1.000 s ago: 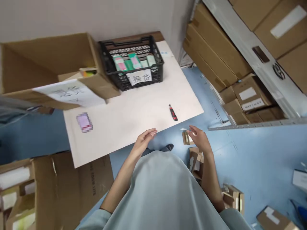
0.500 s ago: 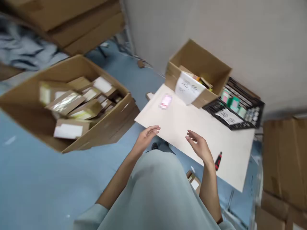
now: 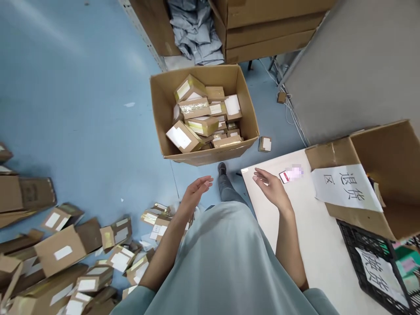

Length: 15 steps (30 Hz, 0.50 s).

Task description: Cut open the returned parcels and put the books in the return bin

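My left hand (image 3: 197, 191) hangs in the air over the blue floor, fingers apart and nothing in it. Just above the corner of the white table (image 3: 315, 245), my right hand (image 3: 269, 185) is also open and holds nothing. Ahead of both hands stands a large cardboard box (image 3: 213, 157) with several taped, labelled parcels (image 3: 203, 124) heaped inside. A phone (image 3: 285, 176), partly blurred out, lies on the table to the right of my right hand.
Loose parcels (image 3: 120, 258) cover the floor at lower left. One small parcel (image 3: 265, 144) lies between the big box and the table. A labelled carton (image 3: 334, 153) and a black crate (image 3: 356, 258) stand on the table. Grey bags (image 3: 197, 33) fill a shelf behind.
My view has swung left: the big parcel box is now straight ahead and the table has shifted to the right. Floor parcels have come into view. Both hands stay open and empty.
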### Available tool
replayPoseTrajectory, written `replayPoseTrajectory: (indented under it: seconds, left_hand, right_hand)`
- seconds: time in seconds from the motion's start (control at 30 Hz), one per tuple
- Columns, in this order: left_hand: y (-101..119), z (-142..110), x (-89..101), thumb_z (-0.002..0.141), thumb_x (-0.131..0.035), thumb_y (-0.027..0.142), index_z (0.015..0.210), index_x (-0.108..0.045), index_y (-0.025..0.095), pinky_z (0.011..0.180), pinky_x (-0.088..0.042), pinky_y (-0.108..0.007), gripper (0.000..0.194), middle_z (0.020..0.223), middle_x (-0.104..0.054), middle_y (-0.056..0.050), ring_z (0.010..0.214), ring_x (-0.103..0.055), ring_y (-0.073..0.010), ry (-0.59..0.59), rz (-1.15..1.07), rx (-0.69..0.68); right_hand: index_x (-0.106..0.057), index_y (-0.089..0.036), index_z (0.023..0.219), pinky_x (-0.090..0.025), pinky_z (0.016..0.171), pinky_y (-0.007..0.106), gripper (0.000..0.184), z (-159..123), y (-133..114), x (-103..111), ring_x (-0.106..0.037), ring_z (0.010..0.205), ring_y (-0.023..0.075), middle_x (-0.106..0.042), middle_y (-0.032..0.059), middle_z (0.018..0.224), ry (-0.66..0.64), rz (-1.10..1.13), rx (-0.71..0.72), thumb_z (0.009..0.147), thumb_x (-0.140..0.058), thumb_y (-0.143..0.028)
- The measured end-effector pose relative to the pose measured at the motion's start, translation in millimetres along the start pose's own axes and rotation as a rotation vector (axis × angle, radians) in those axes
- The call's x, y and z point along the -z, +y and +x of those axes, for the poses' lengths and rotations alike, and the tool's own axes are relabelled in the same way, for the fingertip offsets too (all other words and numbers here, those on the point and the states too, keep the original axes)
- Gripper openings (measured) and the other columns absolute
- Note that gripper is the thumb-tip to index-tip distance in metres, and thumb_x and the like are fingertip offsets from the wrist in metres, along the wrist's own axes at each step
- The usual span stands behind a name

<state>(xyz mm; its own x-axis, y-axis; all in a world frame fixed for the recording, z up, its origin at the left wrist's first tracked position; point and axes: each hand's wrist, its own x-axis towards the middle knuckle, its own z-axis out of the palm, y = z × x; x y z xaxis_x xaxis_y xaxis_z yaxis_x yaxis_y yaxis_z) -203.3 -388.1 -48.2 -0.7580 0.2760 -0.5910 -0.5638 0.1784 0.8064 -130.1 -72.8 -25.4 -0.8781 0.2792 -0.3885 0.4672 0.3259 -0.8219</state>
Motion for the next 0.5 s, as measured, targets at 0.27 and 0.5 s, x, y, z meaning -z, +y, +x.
replayPoseTrajectory:
  seconds: [0.27,0.5]
  left_hand:
    - [42.4,100.6,45.8,0.081,-0.083,0.08,0.131,-0.078,0.023,0.124,-0.051,-0.055,0.076,0.148,-0.078,-0.017,0.139,-0.072,-0.0386,0.06,0.08,0.055]
    - [67.8,209.3,99.6,0.087,-0.079,0.067,0.128,-0.076,0.018,0.118,-0.057,-0.049,0.065,0.143,-0.079,-0.019,0.131,-0.075,-0.0365,0.2,0.289,-0.002]
  right_hand:
    - [-0.081,-0.022,0.14,-0.06,0.122,0.052,0.066,112.2,-12.0,-36.5,-0.081,0.131,0.0342,-0.085,0.0153,0.137,-0.139,0.17,-0.067,0.093,-0.08,-0.069]
    - [-0.087,-0.024,0.116,-0.058,0.121,0.049,0.046,212.5,-28.2,-100.6,-0.082,0.122,0.0307,-0.089,0.0082,0.12,-0.227,0.384,-0.213,0.083,-0.092,-0.056]
